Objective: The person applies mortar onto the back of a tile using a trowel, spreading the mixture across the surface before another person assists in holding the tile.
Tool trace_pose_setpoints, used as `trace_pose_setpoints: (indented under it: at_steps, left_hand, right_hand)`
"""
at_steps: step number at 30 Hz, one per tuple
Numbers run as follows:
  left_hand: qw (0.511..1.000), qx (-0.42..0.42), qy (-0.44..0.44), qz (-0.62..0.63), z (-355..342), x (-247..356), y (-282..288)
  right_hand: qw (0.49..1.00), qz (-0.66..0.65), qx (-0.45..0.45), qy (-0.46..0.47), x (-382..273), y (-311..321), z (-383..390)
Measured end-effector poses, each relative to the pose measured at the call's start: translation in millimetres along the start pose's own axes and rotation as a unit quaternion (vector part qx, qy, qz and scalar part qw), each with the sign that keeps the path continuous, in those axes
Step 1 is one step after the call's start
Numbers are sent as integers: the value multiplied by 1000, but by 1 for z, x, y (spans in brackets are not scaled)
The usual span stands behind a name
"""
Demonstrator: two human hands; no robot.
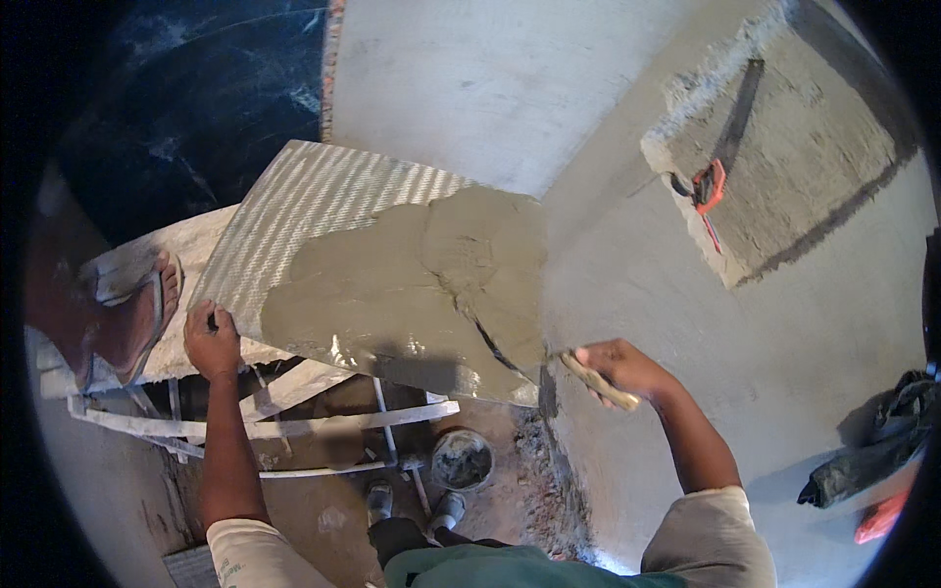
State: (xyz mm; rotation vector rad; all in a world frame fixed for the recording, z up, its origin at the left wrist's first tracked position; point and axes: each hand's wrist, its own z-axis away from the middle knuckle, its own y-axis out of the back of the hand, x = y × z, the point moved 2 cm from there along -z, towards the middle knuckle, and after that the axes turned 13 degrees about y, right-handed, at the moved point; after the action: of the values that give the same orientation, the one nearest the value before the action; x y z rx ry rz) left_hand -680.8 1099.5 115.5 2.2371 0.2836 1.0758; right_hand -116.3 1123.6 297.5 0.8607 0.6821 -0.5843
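Observation:
A large tile (265, 211) with a ridged grey back lies tilted in front of me, much of it covered with wet grey mortar (392, 265). A dark slit runs through the mortar near the right edge. My left hand (213, 340) is closed on the tile's near left corner, thumb uppermost. At the right end of the tile, my right hand (627, 372) grips the wooden handle of a trowel (598, 382). Its blade is mostly hidden or seen edge-on against the tile's edge.
Another person's sandalled foot (147, 314) rests on a whitish plank (221, 230) at left. Below are a pale pole frame (323, 426) and a bucket (463, 461). The right wall has a rough patch (804, 157) with a red-and-black object (710, 186). Dark cloth (872, 441) hangs at far right.

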Motion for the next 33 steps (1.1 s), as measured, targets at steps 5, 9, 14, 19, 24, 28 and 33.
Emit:
trace_pose_setpoints:
  at_steps: [5, 9, 14, 19, 24, 28, 33]
  left_hand:
    - [1000, 2, 8, -22, 0, -6, 4]
    - [1000, -3, 19, -9, -1, 0, 5]
    - [999, -12, 27, -25, 4, 11, 4]
    - [999, -4, 28, -20, 0, -2, -1]
    - [999, -15, 16, -43, -1, -2, 4]
    - [999, -21, 11, -37, -1, 0, -3]
    - [999, -2, 10, -38, -2, -5, 2]
  right_hand:
    - [940, 308, 40, 140, -40, -39, 0]
    - [915, 350, 107, 167, -38, -37, -25]
    - [987, 136, 81, 27, -47, -11, -45]
    - [998, 50, -11, 28, -58, -42, -38]
    - [980, 188, 38, 59, -7, -20, 17]
    - [990, 97, 86, 59, 89, -9, 57]
    - [996, 3, 83, -13, 111, -4, 119]
